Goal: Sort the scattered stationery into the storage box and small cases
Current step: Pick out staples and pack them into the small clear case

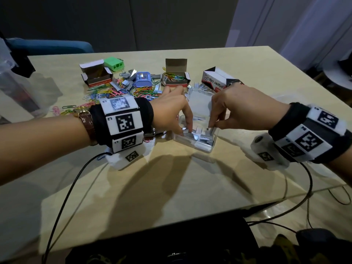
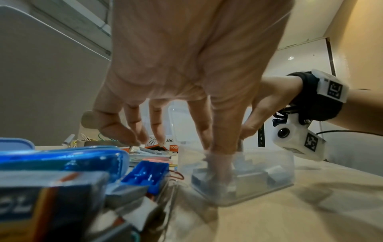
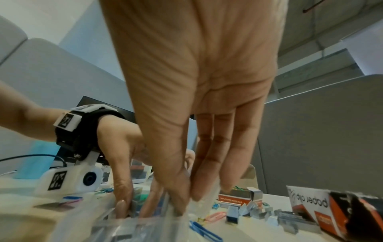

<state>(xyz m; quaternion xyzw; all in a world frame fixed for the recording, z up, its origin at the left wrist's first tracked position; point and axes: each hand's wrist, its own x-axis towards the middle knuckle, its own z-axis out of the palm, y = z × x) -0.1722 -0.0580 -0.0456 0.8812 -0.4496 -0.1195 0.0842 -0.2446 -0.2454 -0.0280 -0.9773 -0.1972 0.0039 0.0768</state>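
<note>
A small clear plastic case (image 1: 205,148) stands mid-table with its lid (image 1: 200,103) tipped up behind it. Several silver staple strips (image 1: 202,139) lie inside. My left hand (image 1: 185,129) reaches in from the left, and its thumb and forefinger pinch a strip at the case's left side. From the right, my right hand (image 1: 212,128) dips in and pinches another strip between thumb and fingertips. In the left wrist view the left fingers (image 2: 217,163) show blurred through the case wall (image 2: 269,168). The right wrist view has the right fingertips (image 3: 192,194) pressed together over the case.
Behind the case lie a heap of coloured paper clips (image 1: 118,92), loose staple strips (image 1: 126,83), a blue sharpener (image 1: 143,79) and a green one (image 1: 114,63). Two open cardboard boxes (image 1: 95,75) (image 1: 176,78) and a white paper-clip box (image 1: 219,79) stand there. Cables (image 1: 76,178) trail off the near edge.
</note>
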